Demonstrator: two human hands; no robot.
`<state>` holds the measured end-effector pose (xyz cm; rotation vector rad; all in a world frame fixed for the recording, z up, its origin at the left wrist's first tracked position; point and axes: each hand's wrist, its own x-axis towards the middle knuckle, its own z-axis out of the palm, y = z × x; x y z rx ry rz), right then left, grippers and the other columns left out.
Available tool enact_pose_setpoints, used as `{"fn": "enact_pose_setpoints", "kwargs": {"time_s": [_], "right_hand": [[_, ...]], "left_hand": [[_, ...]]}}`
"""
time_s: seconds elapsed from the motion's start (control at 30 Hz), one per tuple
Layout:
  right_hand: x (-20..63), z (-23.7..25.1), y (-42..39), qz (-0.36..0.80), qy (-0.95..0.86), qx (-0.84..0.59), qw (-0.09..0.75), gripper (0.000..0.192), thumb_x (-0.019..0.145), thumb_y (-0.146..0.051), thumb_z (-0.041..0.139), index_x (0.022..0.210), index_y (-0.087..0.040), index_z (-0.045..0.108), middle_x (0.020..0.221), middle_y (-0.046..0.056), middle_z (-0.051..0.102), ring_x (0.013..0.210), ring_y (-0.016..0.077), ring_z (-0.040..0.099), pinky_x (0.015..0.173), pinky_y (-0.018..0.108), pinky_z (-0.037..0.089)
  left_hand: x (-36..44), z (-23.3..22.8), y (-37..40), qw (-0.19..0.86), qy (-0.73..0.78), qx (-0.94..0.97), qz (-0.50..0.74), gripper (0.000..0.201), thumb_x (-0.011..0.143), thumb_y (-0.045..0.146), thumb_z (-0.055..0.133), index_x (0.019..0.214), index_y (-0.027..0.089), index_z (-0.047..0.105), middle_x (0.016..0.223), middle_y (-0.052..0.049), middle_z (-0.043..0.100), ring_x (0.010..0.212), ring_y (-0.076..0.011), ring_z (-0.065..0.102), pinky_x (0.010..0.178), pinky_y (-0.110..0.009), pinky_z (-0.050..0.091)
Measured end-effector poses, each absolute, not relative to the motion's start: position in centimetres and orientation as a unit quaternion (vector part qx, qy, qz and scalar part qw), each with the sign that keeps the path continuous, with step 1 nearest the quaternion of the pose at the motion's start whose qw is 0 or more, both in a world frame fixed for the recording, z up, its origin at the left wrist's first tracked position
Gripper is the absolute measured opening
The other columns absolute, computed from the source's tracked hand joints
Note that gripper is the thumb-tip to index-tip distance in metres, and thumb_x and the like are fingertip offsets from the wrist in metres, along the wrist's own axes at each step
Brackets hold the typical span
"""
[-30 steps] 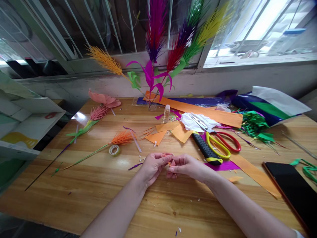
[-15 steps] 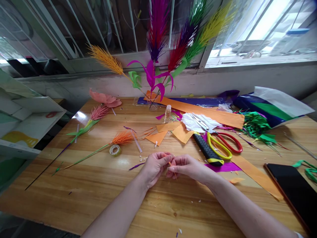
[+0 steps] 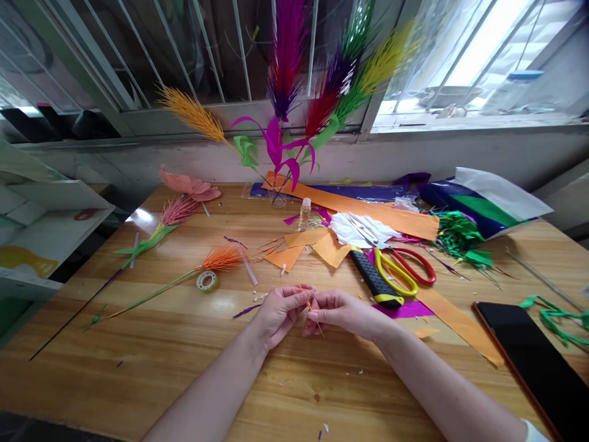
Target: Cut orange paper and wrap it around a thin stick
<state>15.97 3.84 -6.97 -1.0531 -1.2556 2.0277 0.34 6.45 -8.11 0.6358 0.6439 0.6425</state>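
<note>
My left hand [image 3: 280,312] and my right hand [image 3: 343,313] meet above the wooden table [image 3: 184,368], fingertips pinched together on a thin orange paper strip [image 3: 311,307] that pokes out between them. Just beyond the hands lie orange paper scraps [image 3: 304,245]. To the right of my right hand rest a black-and-yellow utility knife [image 3: 376,282] and two pairs of scissors, one yellow [image 3: 396,273] and one red [image 3: 416,265].
Finished paper flowers [image 3: 221,259] and a tape roll [image 3: 207,280] lie to the left. A vase of coloured paper plumes [image 3: 285,73] stands at the back by the barred window. A dark tablet [image 3: 538,362], green shreds [image 3: 460,233], long orange strips [image 3: 368,209] and a small bottle [image 3: 304,213] sit right and centre.
Both hands stay pinched on the orange strip with only small finger movements. The camera has tilted slightly, shifting the scene a little left and up.
</note>
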Motion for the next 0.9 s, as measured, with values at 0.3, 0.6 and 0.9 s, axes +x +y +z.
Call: {"fn": "enact_pose_setpoints", "kwargs": {"time_s": [0.3, 0.6, 0.9], "right_hand": [[15.5, -7.7, 4.0, 0.753, -0.446, -0.399, 0.274, 0.028, 0.066, -0.037, 0.065, 0.062, -0.012, 0.053, 0.069, 0.005, 0.066, 0.060, 0.0109, 0.057, 0.063, 0.026, 0.043], [15.9, -7.1, 3.9, 0.762, -0.446, -0.400, 0.246, 0.029, 0.066, -0.039, 0.064, 0.066, -0.011, 0.057, 0.074, 0.007, 0.067, 0.067, 0.0130, 0.060, 0.067, 0.027, 0.045], [16.4, -6.9, 4.1, 0.786, -0.431, -0.363, 0.253, 0.028, 0.069, -0.038, 0.062, 0.067, -0.011, 0.053, 0.072, 0.007, 0.066, 0.069, 0.0137, 0.061, 0.068, 0.028, 0.044]], "left_hand": [[0.9, -7.5, 6.1, 0.853, 0.313, 0.273, 0.315, 0.022, 0.060, 0.028, 0.069, 0.064, 0.010, 0.059, 0.065, -0.003, 0.056, 0.052, -0.0089, 0.051, 0.044, -0.020, 0.039], [0.6, -7.4, 6.2, 0.879, 0.260, 0.260, 0.304, 0.022, 0.067, 0.029, 0.064, 0.081, 0.013, 0.061, 0.086, -0.007, 0.061, 0.068, -0.0137, 0.056, 0.060, -0.026, 0.044], [0.2, -7.2, 6.6, 0.859, 0.272, 0.293, 0.321, 0.013, 0.069, 0.021, 0.062, 0.074, 0.010, 0.066, 0.094, -0.009, 0.061, 0.090, -0.0159, 0.054, 0.078, -0.024, 0.041]]}}
